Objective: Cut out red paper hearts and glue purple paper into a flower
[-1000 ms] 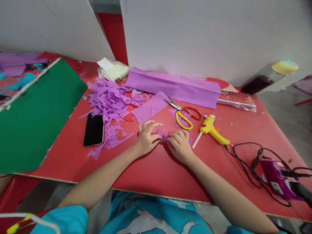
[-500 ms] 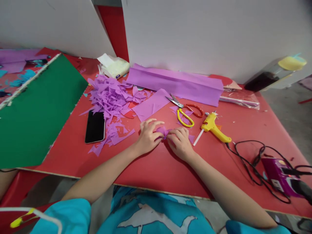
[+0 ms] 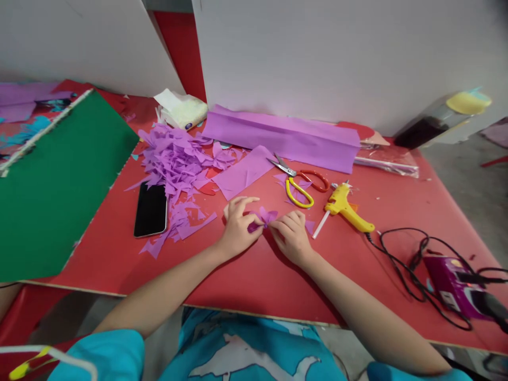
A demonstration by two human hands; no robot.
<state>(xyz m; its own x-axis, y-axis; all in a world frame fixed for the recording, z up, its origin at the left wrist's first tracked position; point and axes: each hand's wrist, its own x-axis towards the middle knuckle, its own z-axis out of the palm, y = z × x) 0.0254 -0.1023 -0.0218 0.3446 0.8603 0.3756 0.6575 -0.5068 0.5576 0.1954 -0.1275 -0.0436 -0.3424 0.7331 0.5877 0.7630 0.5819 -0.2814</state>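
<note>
Both my hands rest on the red table (image 3: 254, 275) and pinch a small folded piece of purple paper (image 3: 264, 217) between them. My left hand (image 3: 238, 225) grips its left end with thumb and fingers. My right hand (image 3: 291, 233) pinches its right end with curled fingers. The paper's flared tip sticks up between the two hands. Just behind lie yellow and red handled scissors (image 3: 297, 182) and a yellow glue gun (image 3: 345, 207).
A pile of purple paper scraps (image 3: 177, 159) and a black phone (image 3: 151, 209) lie left. A flat purple sheet (image 3: 244, 172), a long purple roll (image 3: 281, 135), a tissue pack (image 3: 180, 110), green board (image 3: 55, 174), black cables (image 3: 413, 264) and a purple device (image 3: 452, 286) surround.
The purple piece has been worked tighter between my fingers and its tip now flares upward. The hands stayed in the same spot.
</note>
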